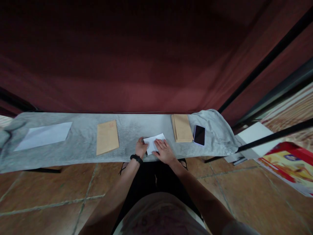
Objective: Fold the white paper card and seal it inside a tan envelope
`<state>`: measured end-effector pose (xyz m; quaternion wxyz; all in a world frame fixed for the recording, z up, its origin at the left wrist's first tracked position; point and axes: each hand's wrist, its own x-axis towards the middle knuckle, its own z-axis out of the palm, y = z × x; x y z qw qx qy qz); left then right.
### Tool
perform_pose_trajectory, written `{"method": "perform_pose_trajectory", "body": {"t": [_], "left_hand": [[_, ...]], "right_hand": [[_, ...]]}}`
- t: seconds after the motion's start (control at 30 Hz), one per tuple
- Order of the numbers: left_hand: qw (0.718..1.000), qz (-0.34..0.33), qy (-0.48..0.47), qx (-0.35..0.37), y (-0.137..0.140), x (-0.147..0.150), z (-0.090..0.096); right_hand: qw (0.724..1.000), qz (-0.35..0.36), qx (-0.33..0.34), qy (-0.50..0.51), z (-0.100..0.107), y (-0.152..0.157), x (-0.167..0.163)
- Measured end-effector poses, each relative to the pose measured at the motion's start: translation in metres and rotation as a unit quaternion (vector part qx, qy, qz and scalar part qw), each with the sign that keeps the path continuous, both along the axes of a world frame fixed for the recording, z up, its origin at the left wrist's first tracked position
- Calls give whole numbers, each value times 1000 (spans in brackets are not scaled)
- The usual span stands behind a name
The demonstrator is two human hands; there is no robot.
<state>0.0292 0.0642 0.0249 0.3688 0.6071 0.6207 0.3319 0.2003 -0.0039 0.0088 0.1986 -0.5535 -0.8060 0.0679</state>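
A small white sheet of paper [150,141], which looks folded, lies at the front middle of the cloth-covered table. My left hand [141,148], with a black band at the wrist, is curled round the paper's left edge, the thumb on top. My right hand [164,151] rests flat on the right part of the paper, fingers stretched out and covering some of it. To the left of my hands lies a single brown envelope [107,137]. A stack of brown envelopes [183,128] sits to the right.
A phone [199,135] lies right of the stack. At the far left is a larger white sheet [45,134]. The grey cloth [133,125] covers a narrow table against a dark red curtain [156,81]. A red and yellow box [290,166] stands at the right, near black poles.
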Motion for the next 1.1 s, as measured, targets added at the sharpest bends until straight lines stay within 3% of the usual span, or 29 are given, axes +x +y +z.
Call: {"method": "perform_pose_trajectory", "body": {"t": [0.1,0.2,0.23,0.3,0.4,0.43,0.5,0.6,0.7,0.8,0.97,1.1], "left_hand": [[996,33,-81,-33,-6,8,14],[979,50,-192,-52,-13,10,33],[966,63,-245,-62,-15,9,38],[935,93,-329,-93,-20,6,45],[911,103,-370,-153,-25,2,43],[909,91,-372,-166,-25,1,39],[922,67,-349,-156,-22,2,30],[952,68,-282,-100,-10,4,17],[963,67,-249,-72,4,2,10],[982,23,-182,-45,17,-1,5],[998,-11,-6,60,27,-2,-8],[987,-21,98,123,23,1,-11]], "right_hand": [[998,8,-8,58,7,-3,-9],[966,-77,-20,246,20,4,-24],[936,-118,-24,332,26,9,-29],[848,-175,-27,499,39,19,-36],[725,-164,-38,668,49,33,-41],[699,-160,-46,696,48,36,-41],[678,-182,-65,709,39,38,-38],[687,-229,-87,684,17,38,-29],[750,-273,-74,598,0,37,-13],[821,-306,-56,479,-7,35,4],[927,-280,-9,250,-5,20,15],[961,-262,42,78,-2,14,9]]}}
